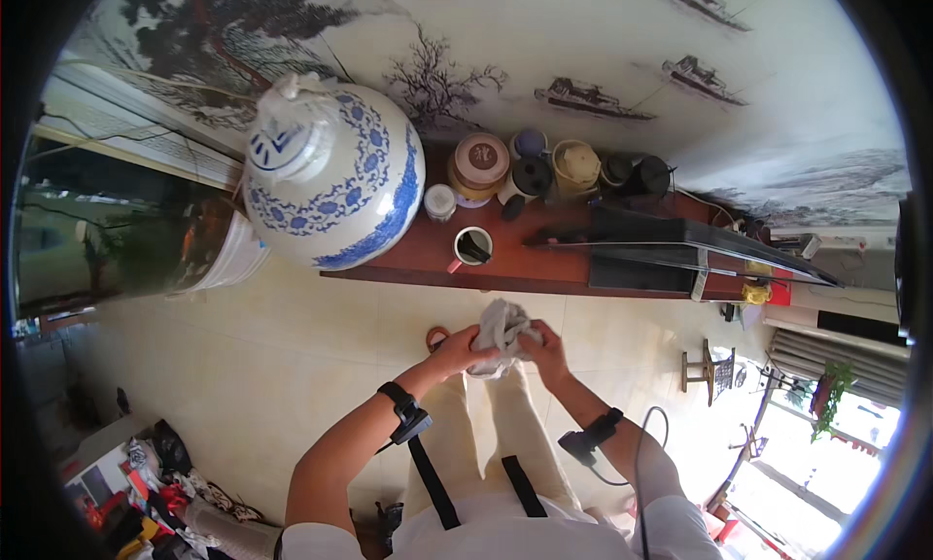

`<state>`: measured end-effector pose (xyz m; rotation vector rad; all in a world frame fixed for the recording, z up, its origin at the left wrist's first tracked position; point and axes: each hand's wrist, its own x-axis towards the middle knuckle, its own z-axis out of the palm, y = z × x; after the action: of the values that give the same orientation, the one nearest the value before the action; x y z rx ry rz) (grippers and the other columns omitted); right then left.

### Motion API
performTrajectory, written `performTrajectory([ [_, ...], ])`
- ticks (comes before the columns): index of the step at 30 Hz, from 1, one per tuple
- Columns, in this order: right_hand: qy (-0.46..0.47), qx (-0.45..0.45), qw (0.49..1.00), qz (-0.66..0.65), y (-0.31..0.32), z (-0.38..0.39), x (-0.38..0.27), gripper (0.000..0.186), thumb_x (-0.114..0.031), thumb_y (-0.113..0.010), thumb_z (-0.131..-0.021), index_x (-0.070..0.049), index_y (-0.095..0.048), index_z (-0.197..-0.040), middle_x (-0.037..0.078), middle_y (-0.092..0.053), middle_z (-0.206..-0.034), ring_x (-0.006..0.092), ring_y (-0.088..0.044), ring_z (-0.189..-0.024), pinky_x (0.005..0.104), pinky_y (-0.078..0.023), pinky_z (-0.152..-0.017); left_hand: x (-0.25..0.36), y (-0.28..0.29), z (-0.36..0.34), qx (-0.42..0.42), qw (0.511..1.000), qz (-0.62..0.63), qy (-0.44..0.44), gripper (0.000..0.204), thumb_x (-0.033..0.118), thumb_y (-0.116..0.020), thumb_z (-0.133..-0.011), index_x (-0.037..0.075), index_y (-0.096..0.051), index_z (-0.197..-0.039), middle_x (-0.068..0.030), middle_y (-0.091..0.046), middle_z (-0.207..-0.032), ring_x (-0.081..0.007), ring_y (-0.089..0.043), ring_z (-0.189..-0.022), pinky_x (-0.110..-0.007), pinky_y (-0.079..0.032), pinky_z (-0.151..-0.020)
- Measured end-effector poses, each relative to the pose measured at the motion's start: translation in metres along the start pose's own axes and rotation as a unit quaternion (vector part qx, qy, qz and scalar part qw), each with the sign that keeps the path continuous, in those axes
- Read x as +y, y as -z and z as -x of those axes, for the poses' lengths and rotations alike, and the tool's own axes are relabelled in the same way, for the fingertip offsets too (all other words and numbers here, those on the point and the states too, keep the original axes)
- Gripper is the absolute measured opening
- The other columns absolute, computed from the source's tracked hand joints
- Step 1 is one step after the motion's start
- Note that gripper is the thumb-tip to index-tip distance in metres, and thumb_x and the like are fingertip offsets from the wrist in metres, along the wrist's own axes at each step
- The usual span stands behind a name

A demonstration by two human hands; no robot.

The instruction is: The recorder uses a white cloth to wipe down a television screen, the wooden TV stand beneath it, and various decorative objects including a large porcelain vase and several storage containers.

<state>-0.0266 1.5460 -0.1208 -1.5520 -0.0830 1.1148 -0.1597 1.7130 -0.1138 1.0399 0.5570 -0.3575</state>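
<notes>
A crumpled greyish-white cloth is bunched up in front of my body, above the floor. My left hand grips its left side, fingers closed. On the other side my right hand pinches the cloth's edge. Some fingertips are covered by the folds. Just beyond the hands is the front edge of a reddish-brown wooden cabinet. On the cabinet stands a mug with a pink handle and something dark inside.
A large blue-and-white porcelain jar stands at the left end. Behind the mug are a white-lidded jar, a round tin and several other containers. A flat black screen takes up the right side. A fish tank is at far left.
</notes>
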Motion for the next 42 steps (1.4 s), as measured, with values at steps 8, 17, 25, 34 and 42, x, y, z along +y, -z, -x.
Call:
performTrajectory([
  [8,0.103,0.157,0.977,-0.101,0.049,-0.081,0.011,0.026,-0.01,-0.059,-0.087,-0.004,-0.053,-0.112,0.004,-0.058,-0.104,0.0127,-0.056,-0.093,0.0267,-0.048,-0.078,-0.095,0.092,-0.059,0.213,0.975,-0.009,-0.063,0.031,0.016,-0.064,-0.086,0.0,-0.052,-0.109,-0.0059,-0.063,-0.096,-0.015,-0.062,-0.081,-0.027,-0.051,-0.072],
  [17,0.178,0.252,0.944,-0.121,0.099,-0.092,0.038,0.033,-0.017,-0.057,-0.091,-0.004,-0.049,-0.12,0.006,-0.055,-0.114,0.0158,-0.052,-0.104,0.0305,-0.041,-0.091,-0.072,0.022,-0.12,0.088,0.979,0.065,-0.171,0.03,0.012,-0.065,-0.084,0.001,-0.054,-0.11,-0.0094,-0.063,-0.103,-0.0157,-0.062,-0.093,-0.028,-0.05,-0.08],
  [25,0.211,0.254,0.815,0.476,0.164,-0.148,0.112,0.075,-0.023,-0.073,-0.076,-0.006,-0.033,-0.137,0.019,-0.035,-0.139,0.0359,-0.031,-0.129,0.0445,-0.031,-0.104,-0.093,0.041,-0.118,0.403,0.91,-0.027,-0.095,0.044,0.012,-0.066,-0.081,0.003,-0.05,-0.121,-0.0133,-0.057,-0.115,-0.022,-0.06,-0.094,-0.032,-0.051,-0.079],
  [34,0.238,0.193,0.743,0.595,0.026,-0.21,0.136,0.079,-0.037,-0.073,-0.07,-0.004,-0.039,-0.133,0.024,-0.035,-0.135,0.0439,-0.028,-0.128,0.0537,-0.025,-0.105,-0.086,0.109,-0.132,0.489,0.844,-0.186,-0.117,0.046,0.025,-0.069,-0.081,0.004,-0.051,-0.118,-0.0145,-0.048,-0.126,-0.0264,-0.054,-0.105,-0.033,-0.049,-0.076],
  [42,0.282,0.136,0.75,0.582,0.017,-0.265,0.109,0.072,-0.01,-0.066,-0.067,-0.008,-0.039,-0.134,0.024,-0.028,-0.141,0.0473,-0.027,-0.127,0.0531,-0.026,-0.104,-0.089,0.108,-0.172,0.471,0.865,-0.118,-0.125,0.036,0.026,-0.07,-0.079,0.0,-0.055,-0.1,-0.0148,-0.06,-0.096,-0.0267,-0.059,-0.089,-0.036,-0.046,-0.079],
])
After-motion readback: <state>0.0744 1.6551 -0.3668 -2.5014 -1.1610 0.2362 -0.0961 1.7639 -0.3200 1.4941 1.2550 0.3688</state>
